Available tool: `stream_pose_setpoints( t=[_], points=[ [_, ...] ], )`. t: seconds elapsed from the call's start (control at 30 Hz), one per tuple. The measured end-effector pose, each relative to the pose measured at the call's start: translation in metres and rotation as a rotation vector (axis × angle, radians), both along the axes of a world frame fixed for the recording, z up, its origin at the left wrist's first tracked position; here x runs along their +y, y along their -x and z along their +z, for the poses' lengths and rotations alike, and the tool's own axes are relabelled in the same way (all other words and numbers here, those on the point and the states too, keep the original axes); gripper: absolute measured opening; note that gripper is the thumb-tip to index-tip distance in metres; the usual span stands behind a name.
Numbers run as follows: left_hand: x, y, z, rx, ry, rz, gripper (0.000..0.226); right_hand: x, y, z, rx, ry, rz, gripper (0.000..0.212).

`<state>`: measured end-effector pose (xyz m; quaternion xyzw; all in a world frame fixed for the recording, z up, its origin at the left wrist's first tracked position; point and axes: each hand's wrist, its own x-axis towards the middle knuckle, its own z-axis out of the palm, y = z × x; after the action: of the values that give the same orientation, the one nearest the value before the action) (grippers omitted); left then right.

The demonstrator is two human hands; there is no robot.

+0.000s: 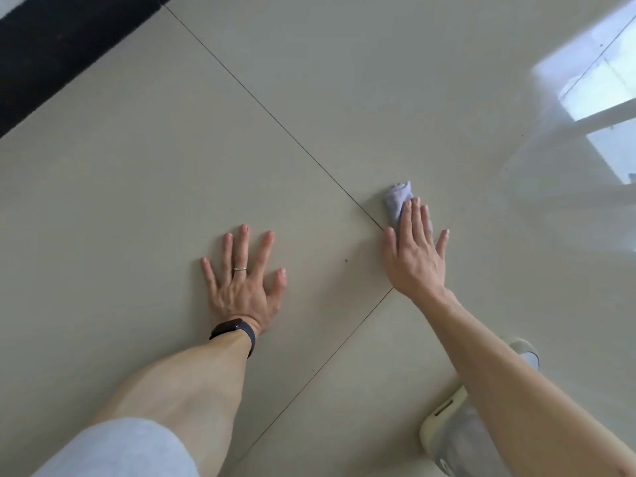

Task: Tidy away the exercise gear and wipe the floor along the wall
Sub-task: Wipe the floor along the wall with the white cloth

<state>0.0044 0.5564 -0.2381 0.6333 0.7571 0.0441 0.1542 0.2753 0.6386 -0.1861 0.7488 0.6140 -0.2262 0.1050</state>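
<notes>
A small pale lilac cloth [396, 198] lies bunched on the beige tiled floor [144, 173], just right of a dark grout line. My right hand [414, 249] presses flat on the cloth with straight fingers, covering its near part. My left hand [242, 280] rests flat on the bare tile to the left, fingers spread, with a ring and a dark wristband. No exercise gear is in view.
A black skirting band [51, 53] runs along the wall at the top left. A window's bright reflection [592, 84] glares on the tiles at the right. My cream slipper [444, 414] and foot sit at the lower right.
</notes>
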Motion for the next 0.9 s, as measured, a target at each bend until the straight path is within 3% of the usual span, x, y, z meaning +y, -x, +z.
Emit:
stream_pose_setpoints(
  t=[0.07,0.17,0.23,0.3,0.43,0.47,0.53,0.67,0.77,0.83,0.9],
  points=[
    [0.0,-0.001,0.001,0.004,-0.003,-0.004,0.067,-0.038,0.029,-0.002,0.015,-0.065,0.084,0.062],
    [0.0,0.001,0.001,0.008,0.007,-0.005,0.067,-0.123,0.063,0.005,0.161,-0.045,0.466,0.062],
    [-0.001,0.001,0.001,0.001,0.004,-0.01,0.067,-0.136,0.056,0.006,0.205,-0.038,0.627,0.061],
    [-0.001,0.001,0.001,0.003,0.012,-0.016,0.067,-0.109,0.031,-0.002,0.121,-0.067,0.562,0.061],
    [-0.001,0.003,-0.001,-0.004,0.032,-0.016,0.067,-0.029,-0.022,-0.007,-0.041,-0.038,-0.142,0.062],
    [-0.001,0.003,-0.001,-0.006,0.035,-0.018,0.067,-0.022,-0.024,-0.006,-0.042,-0.018,-0.232,0.063],
    [-0.001,0.002,-0.001,-0.013,0.04,-0.019,0.068,-0.041,-0.006,-0.002,-0.053,-0.037,-0.172,0.064],
    [-0.001,0.003,0.0,-0.016,0.046,-0.017,0.067,-0.143,0.052,0.009,0.116,-0.027,0.385,0.063],
    [0.0,0.003,0.001,-0.011,0.045,-0.024,0.067,-0.136,0.04,0.007,0.176,-0.054,0.591,0.06],
    [0.001,0.003,0.002,-0.002,0.041,-0.041,0.066,-0.103,0.021,-0.001,0.066,-0.097,0.522,0.06],
    [0.001,0.003,0.003,0.013,0.042,-0.053,0.066,-0.064,0.008,-0.005,-0.015,-0.064,0.186,0.062]
  ],
)
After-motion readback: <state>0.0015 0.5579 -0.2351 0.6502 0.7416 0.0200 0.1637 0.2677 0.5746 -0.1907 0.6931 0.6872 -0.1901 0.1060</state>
